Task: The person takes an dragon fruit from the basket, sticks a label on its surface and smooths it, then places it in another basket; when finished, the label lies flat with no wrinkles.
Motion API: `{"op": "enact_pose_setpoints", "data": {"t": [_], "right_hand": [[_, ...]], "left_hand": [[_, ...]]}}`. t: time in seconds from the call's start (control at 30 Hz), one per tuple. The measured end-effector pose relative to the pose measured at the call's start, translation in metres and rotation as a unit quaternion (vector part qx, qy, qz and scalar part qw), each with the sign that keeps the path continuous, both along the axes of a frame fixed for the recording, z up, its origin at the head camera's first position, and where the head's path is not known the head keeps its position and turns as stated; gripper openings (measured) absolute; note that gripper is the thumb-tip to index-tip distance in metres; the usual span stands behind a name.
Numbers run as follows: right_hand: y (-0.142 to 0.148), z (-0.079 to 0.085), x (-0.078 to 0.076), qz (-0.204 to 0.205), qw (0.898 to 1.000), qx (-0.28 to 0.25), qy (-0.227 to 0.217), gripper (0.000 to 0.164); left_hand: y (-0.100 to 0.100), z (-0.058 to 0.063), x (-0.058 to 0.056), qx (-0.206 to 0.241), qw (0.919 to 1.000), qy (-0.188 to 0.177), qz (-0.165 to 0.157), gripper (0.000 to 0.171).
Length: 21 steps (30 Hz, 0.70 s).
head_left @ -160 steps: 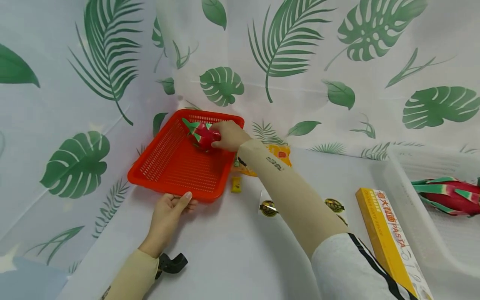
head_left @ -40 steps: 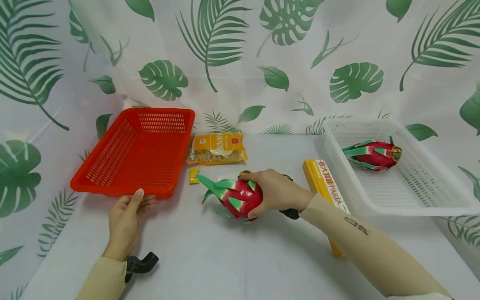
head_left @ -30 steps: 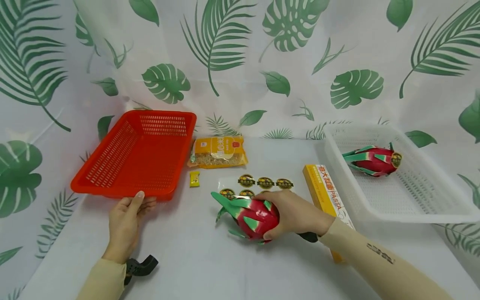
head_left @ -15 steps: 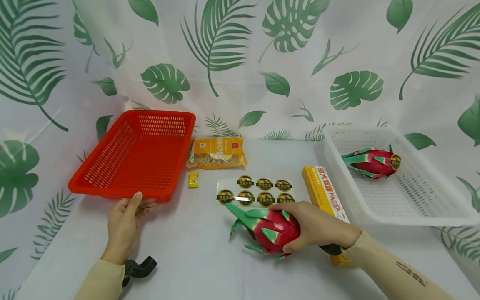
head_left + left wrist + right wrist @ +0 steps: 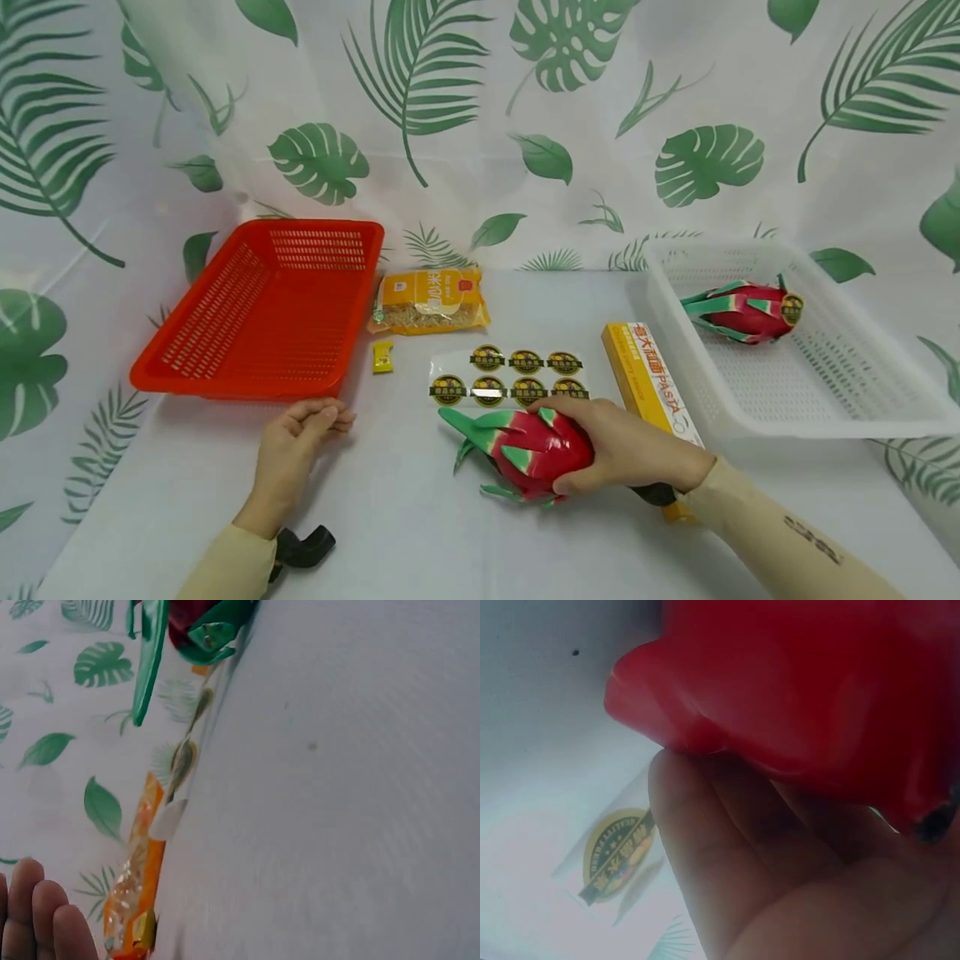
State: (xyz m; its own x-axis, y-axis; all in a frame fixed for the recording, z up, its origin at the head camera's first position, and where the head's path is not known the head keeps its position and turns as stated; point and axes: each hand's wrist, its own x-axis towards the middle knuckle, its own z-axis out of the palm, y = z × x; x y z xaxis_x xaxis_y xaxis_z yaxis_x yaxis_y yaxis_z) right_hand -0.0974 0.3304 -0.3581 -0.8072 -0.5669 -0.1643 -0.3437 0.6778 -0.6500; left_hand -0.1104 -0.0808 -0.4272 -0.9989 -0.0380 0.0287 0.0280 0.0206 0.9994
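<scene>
In the head view my right hand (image 5: 615, 446) grips a dragon fruit (image 5: 551, 454), red with green scales, from its right side. The fruit's long green tip points left, just below a clear sheet of round black-and-gold stickers (image 5: 527, 389). Close up in the right wrist view, my fingers (image 5: 705, 832) press against the fruit's glossy red skin (image 5: 802, 690). My left hand (image 5: 296, 437), its fingers loosely bent with nothing in them, is just in front of the near edge of a red plastic basket (image 5: 247, 387). A second dragon fruit (image 5: 742, 312), bearing a round sticker, lies in a white basket (image 5: 840, 427).
An orange food packet (image 5: 431, 302) and a small yellow packet (image 5: 382, 357) lie right of the red basket. A yellow pasta box (image 5: 651, 383) lies along the white basket's left side. A leaf-patterned curtain (image 5: 465, 100) hangs behind the white table (image 5: 420, 533).
My right hand has brought the dragon fruit out of the red basket, rightward and toward me beside the stickers. My left hand has let go of the basket's edge and shifted right.
</scene>
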Motion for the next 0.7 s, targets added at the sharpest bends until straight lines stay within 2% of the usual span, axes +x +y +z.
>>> {"op": "enact_pose_setpoints", "data": {"t": [0.07, 0.17, 0.3, 0.37, 0.5, 0.6, 0.7], "right_hand": [[0.0, 0.0, 0.0, 0.0, 1.0, 0.001, -0.001, 0.077], [0.0, 0.0, -0.001, 0.0, 1.0, -0.002, -0.005, 0.08], [0.003, 0.003, -0.001, -0.012, 1.0, -0.019, 0.005, 0.08], [0.005, 0.006, -0.002, -0.024, 0.999, -0.028, 0.021, 0.076], [0.008, 0.01, -0.003, -0.052, 0.997, -0.043, 0.048, 0.063], [0.01, 0.012, -0.002, -0.066, 0.995, -0.055, 0.06, 0.049], [0.01, 0.013, -0.001, -0.08, 0.992, -0.065, 0.066, 0.036]], "left_hand": [[0.01, 0.001, -0.003, -0.048, 0.9984, -0.005, -0.03, 0.022], [0.026, 0.004, -0.013, -0.117, 0.9913, -0.012, -0.059, 0.02], [0.051, 0.01, -0.033, -0.223, 0.9711, 0.01, -0.085, 0.013], [0.064, 0.012, -0.046, -0.259, 0.9603, 0.03, -0.1, 0.014], [0.085, 0.018, -0.07, -0.29, 0.947, 0.05, -0.129, 0.02], [0.097, 0.02, -0.086, -0.314, 0.9372, 0.06, -0.138, 0.025], [0.109, 0.022, -0.101, -0.355, 0.9204, 0.067, -0.149, 0.03]]}}
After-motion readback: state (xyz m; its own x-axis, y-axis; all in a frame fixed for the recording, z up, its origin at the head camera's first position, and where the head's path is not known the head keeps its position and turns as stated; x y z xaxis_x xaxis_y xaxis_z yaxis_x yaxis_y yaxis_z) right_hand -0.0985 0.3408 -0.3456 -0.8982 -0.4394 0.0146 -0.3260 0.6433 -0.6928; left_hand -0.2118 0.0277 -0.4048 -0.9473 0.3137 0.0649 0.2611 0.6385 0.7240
